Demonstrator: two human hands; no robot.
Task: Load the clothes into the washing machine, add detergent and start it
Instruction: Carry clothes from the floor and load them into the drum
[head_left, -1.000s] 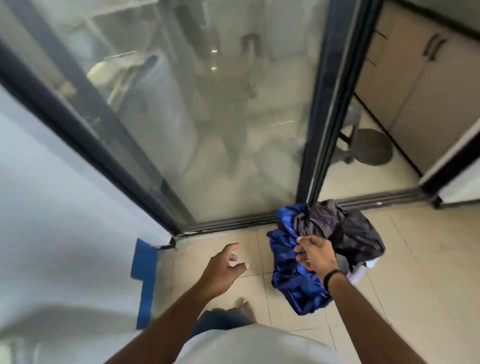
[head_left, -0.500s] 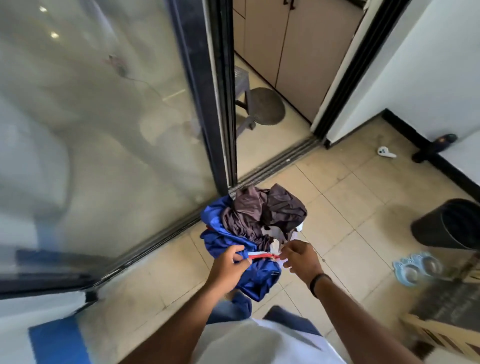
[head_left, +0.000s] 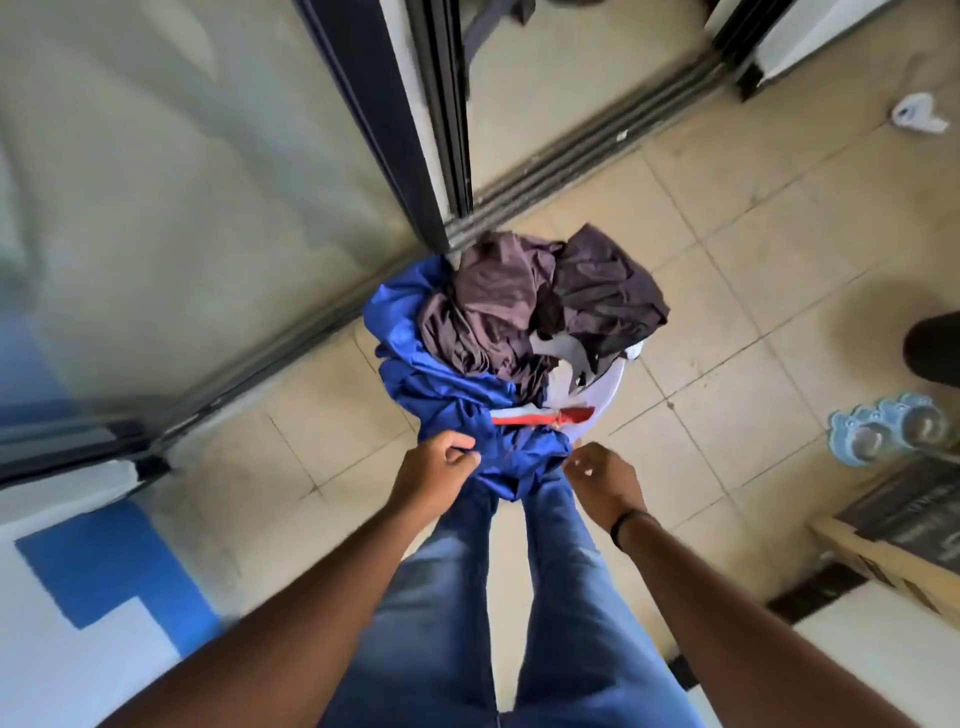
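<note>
A white laundry basket (head_left: 605, 400) stands in front of my legs, heaped with clothes. A blue garment (head_left: 415, 332) spills over its left and near sides, with a red and white stripe (head_left: 545, 415) showing. Dark brown clothes (head_left: 524, 301) lie on top. My left hand (head_left: 434, 467) grips a fold of the blue garment at the near edge. My right hand (head_left: 597, 475) is beside that same edge with its fingers curled; whether it holds cloth or rim is hidden. No washing machine or detergent is in view.
A sliding glass door (head_left: 182, 182) with a dark frame (head_left: 415, 130) and floor track (head_left: 597, 150) runs behind the basket. On the tiled floor to the right are a black bin (head_left: 935, 348), blue slippers (head_left: 883, 431), a wooden crate (head_left: 893, 551) and a small white object (head_left: 919, 111).
The view has tipped down onto the basket and my legs. My left hand went from open in the air to gripping the blue garment; my right hand stayed at the basket's near edge.
</note>
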